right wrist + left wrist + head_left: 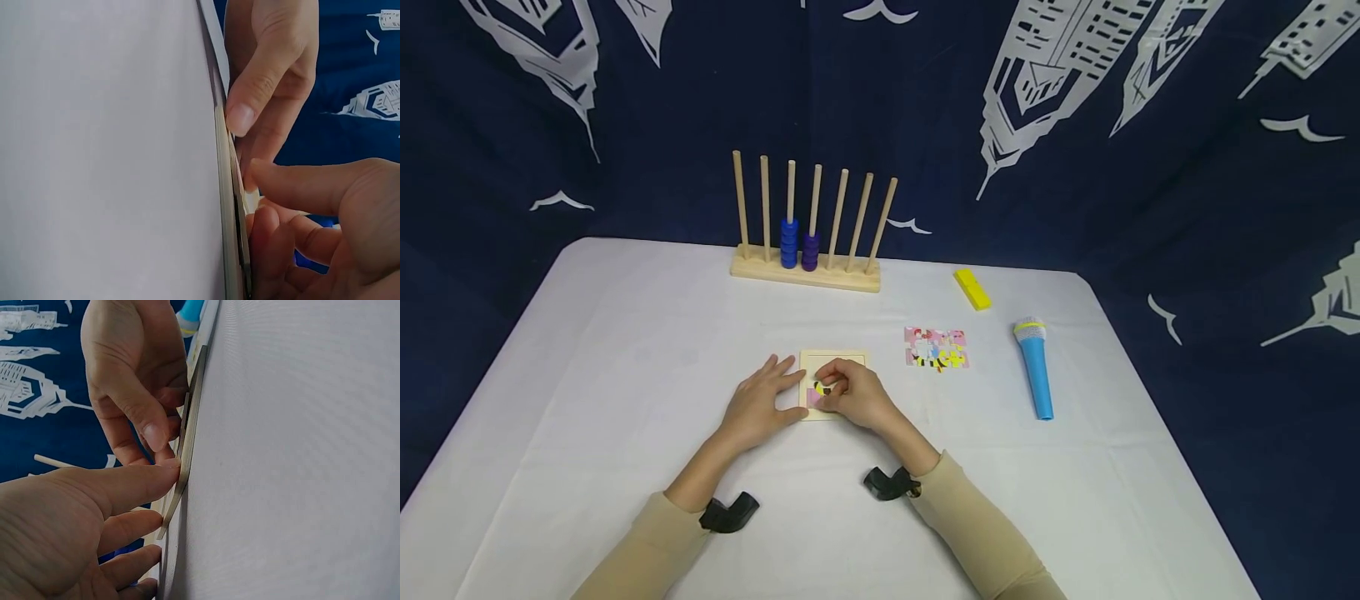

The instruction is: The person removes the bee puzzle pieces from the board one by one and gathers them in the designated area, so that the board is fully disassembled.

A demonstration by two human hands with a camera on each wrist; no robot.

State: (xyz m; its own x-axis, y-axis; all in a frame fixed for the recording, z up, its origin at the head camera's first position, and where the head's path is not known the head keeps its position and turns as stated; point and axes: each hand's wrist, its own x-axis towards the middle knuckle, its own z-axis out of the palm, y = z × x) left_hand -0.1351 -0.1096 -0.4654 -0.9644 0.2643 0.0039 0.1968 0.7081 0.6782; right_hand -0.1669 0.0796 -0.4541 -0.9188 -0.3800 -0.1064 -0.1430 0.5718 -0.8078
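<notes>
Head view looks down; close, low wrist views face inward, sharing the tray (833, 355)

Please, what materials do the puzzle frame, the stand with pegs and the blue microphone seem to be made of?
Puzzle frame: probably thin, matt wood or plywood; its face is pale and its edge looks wood-coloured.
Stand with pegs: likely smooth, unpainted wood, by its light tan colour.
Blue microphone: perhaps smooth plastic, given its handle's even colour; the material of the speckled head is unclear.
</notes>
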